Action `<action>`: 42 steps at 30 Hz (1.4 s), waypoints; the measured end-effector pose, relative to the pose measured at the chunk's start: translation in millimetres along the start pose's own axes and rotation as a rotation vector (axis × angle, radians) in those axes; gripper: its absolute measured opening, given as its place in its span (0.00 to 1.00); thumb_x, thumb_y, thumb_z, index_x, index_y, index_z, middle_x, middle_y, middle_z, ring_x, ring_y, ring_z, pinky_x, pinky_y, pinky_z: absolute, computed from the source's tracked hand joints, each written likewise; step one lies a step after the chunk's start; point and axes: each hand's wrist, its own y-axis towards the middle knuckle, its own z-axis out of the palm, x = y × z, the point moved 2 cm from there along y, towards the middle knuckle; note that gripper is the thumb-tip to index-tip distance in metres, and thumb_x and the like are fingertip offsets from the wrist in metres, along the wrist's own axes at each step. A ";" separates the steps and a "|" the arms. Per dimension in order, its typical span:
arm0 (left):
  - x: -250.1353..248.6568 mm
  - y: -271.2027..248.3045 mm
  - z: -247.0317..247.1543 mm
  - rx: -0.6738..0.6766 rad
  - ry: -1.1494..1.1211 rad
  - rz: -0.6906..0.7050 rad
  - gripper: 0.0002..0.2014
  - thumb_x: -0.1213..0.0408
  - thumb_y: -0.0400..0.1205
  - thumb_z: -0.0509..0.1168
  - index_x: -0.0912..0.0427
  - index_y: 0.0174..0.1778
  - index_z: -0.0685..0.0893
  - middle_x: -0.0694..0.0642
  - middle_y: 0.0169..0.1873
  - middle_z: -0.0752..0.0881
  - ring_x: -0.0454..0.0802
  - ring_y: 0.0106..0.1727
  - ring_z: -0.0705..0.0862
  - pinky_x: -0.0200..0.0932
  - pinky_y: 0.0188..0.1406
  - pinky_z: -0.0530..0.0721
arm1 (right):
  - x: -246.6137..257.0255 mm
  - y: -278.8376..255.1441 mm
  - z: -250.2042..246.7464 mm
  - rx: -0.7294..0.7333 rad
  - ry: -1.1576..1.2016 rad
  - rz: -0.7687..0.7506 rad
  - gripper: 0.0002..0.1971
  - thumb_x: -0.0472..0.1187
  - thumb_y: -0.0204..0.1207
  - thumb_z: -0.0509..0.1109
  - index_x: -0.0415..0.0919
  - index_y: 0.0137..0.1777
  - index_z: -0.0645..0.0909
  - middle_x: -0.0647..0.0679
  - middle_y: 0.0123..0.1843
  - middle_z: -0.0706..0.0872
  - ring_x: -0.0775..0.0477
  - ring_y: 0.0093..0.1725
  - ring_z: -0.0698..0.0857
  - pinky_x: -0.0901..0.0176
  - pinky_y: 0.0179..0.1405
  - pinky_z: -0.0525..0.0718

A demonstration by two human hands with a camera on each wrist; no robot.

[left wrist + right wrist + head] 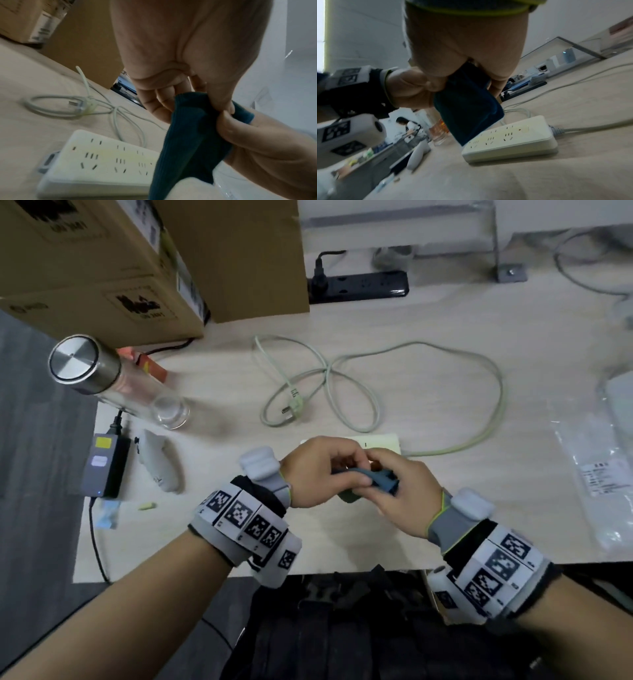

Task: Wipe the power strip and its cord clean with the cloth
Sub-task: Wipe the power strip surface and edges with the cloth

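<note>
A dark blue cloth hangs folded between both hands just above the table. My left hand pinches its upper edge with thumb and fingers. My right hand grips the same cloth from the other side. Under the hands lies the white power strip, mostly hidden in the head view, its sockets facing up. The cloth dangles over the strip's near end. Its pale cord loops across the table behind, ending in a plug.
A glass bottle with a steel lid stands at the left, cardboard boxes behind it. A black power strip lies at the back. A grey adapter and white object lie left; a plastic bag right.
</note>
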 end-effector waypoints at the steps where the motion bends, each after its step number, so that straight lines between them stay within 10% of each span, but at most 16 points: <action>1: 0.1 4.8 -0.3 -0.055 0.006 0.004 0.03 0.64 0.77 0.72 0.53 0.40 0.85 0.44 0.33 0.87 0.41 0.34 0.84 0.41 0.40 0.84 | -5.6 1.4 -5.9 -0.035 0.027 0.029 0.08 0.43 0.74 0.74 0.59 0.47 0.81 0.61 0.38 0.84 0.62 0.38 0.81 0.69 0.38 0.77; 6: 47.8 2.2 -21.7 -0.360 0.189 -0.152 0.10 0.57 0.76 0.73 0.48 0.51 0.84 0.40 0.46 0.85 0.41 0.46 0.84 0.43 0.49 0.83 | -34.4 15.0 -34.3 -0.206 0.070 0.300 0.10 0.42 0.81 0.66 0.43 0.37 0.78 0.49 0.31 0.77 0.52 0.32 0.74 0.61 0.29 0.72; 12: 97.8 -3.3 -18.6 -0.238 0.533 -0.317 0.43 0.48 0.71 0.76 0.48 0.80 0.63 0.52 0.75 0.67 0.54 0.74 0.70 0.52 0.71 0.72 | -36.3 25.9 -62.9 -0.528 -0.139 0.181 0.09 0.39 0.81 0.63 0.45 0.57 0.81 0.50 0.41 0.84 0.43 0.41 0.79 0.57 0.41 0.75; 15: 108.2 6.6 -8.9 -0.158 0.634 -0.353 0.50 0.46 0.68 0.77 0.49 0.82 0.56 0.51 0.77 0.63 0.54 0.75 0.66 0.55 0.72 0.71 | -56.9 27.6 -35.6 -0.261 -0.402 0.029 0.21 0.33 0.76 0.65 0.42 0.70 0.79 0.45 0.64 0.84 0.43 0.64 0.81 0.59 0.62 0.74; 19: 117.6 14.9 -8.6 -0.125 0.694 -0.360 0.49 0.46 0.68 0.77 0.51 0.81 0.58 0.49 0.75 0.65 0.55 0.71 0.68 0.56 0.69 0.73 | -102.3 13.5 -5.1 0.179 -0.719 -0.063 0.28 0.50 0.77 0.67 0.39 0.75 0.73 0.38 0.79 0.68 0.33 0.80 0.63 0.41 0.78 0.63; 33: 126.0 24.4 -15.2 -0.140 0.546 -0.276 0.41 0.42 0.59 0.76 0.54 0.68 0.76 0.53 0.61 0.77 0.56 0.57 0.79 0.54 0.58 0.79 | -71.3 64.1 78.8 0.361 -0.906 -0.277 0.28 0.50 0.85 0.51 0.42 0.83 0.56 0.44 0.85 0.51 0.37 0.84 0.47 0.48 0.80 0.38; 38: 128.7 16.2 -16.7 -0.144 0.649 -0.273 0.42 0.42 0.65 0.76 0.50 0.74 0.69 0.49 0.68 0.73 0.55 0.63 0.75 0.53 0.62 0.78 | -91.4 47.2 38.4 0.308 -0.901 -0.305 0.28 0.52 0.81 0.52 0.42 0.78 0.68 0.40 0.81 0.65 0.34 0.81 0.60 0.42 0.77 0.54; 42: 127.5 14.1 -16.5 -0.123 0.711 -0.313 0.44 0.43 0.68 0.75 0.51 0.78 0.64 0.49 0.73 0.70 0.54 0.67 0.73 0.53 0.65 0.75 | -125.0 20.2 -8.1 0.206 -0.855 -0.229 0.29 0.49 0.80 0.61 0.50 0.81 0.60 0.43 0.84 0.55 0.40 0.83 0.50 0.44 0.79 0.52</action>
